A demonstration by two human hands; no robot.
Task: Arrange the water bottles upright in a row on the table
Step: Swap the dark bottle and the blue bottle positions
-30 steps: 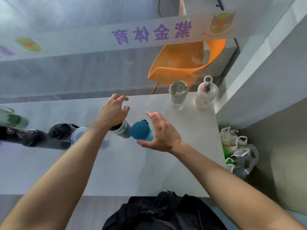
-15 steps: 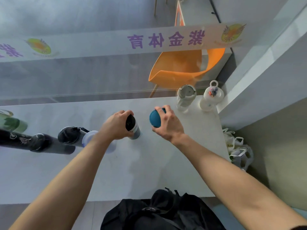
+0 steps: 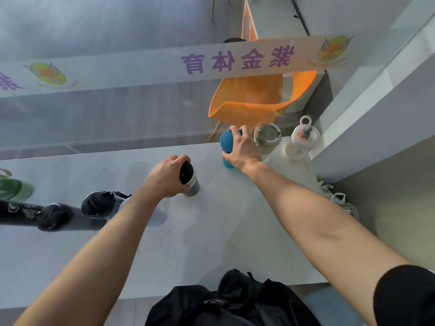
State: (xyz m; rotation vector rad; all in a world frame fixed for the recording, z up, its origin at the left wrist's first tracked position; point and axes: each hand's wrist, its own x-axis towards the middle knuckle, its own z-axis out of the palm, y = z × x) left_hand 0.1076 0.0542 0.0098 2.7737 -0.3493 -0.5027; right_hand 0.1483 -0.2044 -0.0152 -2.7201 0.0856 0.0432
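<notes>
right hand (image 3: 243,150): wrapped round the teal plastic bottle with rounded lid (image 3: 226,140), at the far table edge just beside the grey-lidded pale bottle (image 3: 267,134)
left hand (image 3: 166,176): closed on the grey bottle with black cap (image 3: 189,177), mid-table, leaning a bit toward the right
row so far: grey-lidded bottle and the white bottle with loop handle (image 3: 304,139) upright at the far right of the white table (image 3: 211,243)
pending: black-lidded bottles (image 3: 96,204) and a green bottle (image 3: 9,187) grouped at the left, well apart from the row
step: placing the teal one as third in the row; base contact can't be confirmed
next: judged, seat teal flat and release, then bring the grey one in just beside it, upright
risk: judged, knocking the neighbour when letting go
</notes>
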